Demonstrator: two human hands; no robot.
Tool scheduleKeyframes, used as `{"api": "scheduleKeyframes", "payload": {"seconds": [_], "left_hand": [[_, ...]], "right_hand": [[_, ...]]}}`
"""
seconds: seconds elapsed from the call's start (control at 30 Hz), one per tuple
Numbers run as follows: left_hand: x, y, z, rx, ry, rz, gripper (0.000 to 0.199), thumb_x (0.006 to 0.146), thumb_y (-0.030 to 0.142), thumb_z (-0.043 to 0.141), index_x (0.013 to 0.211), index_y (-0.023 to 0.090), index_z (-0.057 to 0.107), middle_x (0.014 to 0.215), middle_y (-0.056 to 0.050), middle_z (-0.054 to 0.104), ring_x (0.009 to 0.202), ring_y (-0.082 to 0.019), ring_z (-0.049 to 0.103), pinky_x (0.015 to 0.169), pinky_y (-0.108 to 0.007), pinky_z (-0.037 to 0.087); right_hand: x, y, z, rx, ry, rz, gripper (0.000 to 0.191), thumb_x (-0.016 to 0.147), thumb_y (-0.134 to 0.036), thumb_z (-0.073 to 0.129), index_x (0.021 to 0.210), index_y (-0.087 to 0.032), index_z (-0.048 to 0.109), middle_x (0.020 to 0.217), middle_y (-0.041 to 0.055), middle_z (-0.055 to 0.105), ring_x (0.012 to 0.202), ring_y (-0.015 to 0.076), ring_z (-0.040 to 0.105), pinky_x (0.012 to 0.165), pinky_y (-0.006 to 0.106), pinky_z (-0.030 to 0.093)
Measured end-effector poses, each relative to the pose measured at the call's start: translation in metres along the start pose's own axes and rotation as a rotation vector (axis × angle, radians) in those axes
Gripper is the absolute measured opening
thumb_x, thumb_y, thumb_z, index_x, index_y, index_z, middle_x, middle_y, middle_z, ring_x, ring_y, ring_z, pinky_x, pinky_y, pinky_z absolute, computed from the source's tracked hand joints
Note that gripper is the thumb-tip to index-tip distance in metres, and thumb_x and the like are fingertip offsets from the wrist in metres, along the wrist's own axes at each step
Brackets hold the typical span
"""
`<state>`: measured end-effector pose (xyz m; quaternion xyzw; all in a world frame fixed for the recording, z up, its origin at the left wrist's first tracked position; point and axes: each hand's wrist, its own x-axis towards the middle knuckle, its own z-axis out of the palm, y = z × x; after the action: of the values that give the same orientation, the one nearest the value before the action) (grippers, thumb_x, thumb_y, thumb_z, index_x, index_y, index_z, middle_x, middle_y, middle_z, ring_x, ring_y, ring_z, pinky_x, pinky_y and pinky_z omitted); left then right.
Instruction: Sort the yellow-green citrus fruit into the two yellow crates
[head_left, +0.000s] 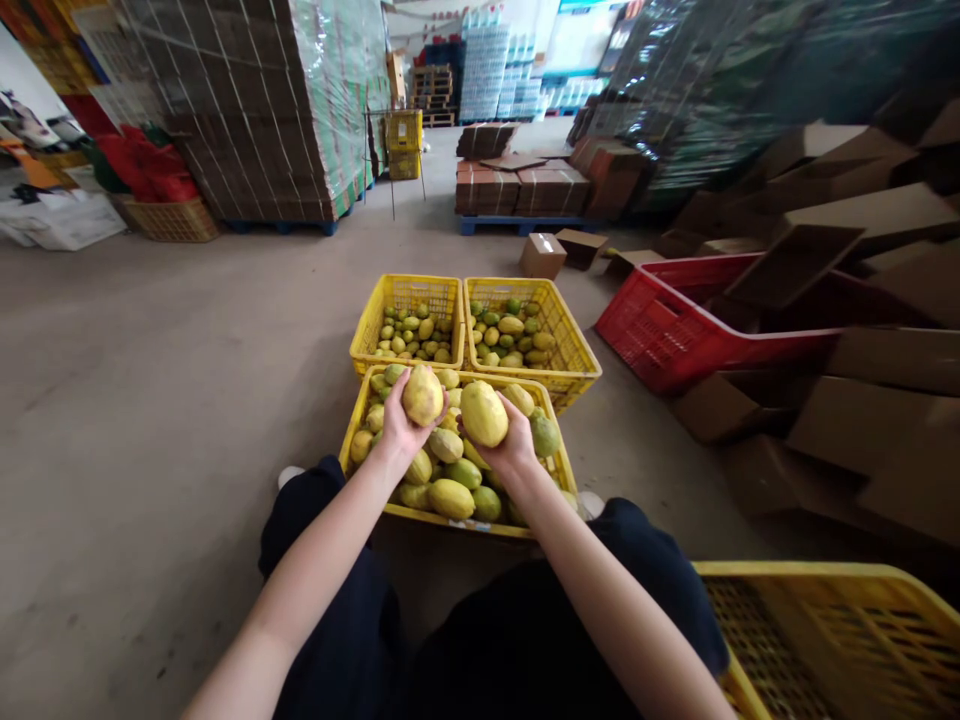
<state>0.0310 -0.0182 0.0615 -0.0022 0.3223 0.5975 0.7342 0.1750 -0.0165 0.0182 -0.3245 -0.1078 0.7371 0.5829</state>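
My left hand (406, 420) is wrapped around a yellow oval fruit (423, 396) with brownish blemishes. Another yellow oval fruit (484, 414), smoother and slightly greenish, rests in the grip of my right hand (514, 440). Both hands hover side by side over a yellow plastic crate (480, 528) between my legs. Inside it are many similar yellow and green fruits (451, 498), partly hidden by my hands and forearms. Their exact kind is not clear.
Beyond stand two yellow crates, left (360, 345) and right (577, 355), holding smaller-looking yellow and green fruits. A red crate (652, 335) and cardboard boxes (877, 430) crowd the right. Another yellow crate (795, 572) is at lower right. Flattened cartons (517, 190) lie on a blue pallet ahead.
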Motion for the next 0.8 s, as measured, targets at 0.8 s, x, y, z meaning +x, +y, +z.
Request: {"api": "scheduleKeyframes", "payload": {"seconds": [0.8], "left_hand": [[-0.011, 0.006, -0.018, 0.206, -0.196, 0.124, 0.016, 0.080, 0.026, 0.070, 0.093, 0.018, 0.066, 0.087, -0.004, 0.073, 0.083, -0.022, 0.074, 0.068, -0.030, 0.062]], "right_hand": [[-0.022, -0.001, 0.013, -0.063, -0.105, 0.073, 0.020, 0.074, -0.030, 0.070, 0.090, -0.020, 0.066, 0.070, 0.0034, 0.073, 0.069, 0.0265, 0.074, 0.055, 0.038, 0.062]]}}
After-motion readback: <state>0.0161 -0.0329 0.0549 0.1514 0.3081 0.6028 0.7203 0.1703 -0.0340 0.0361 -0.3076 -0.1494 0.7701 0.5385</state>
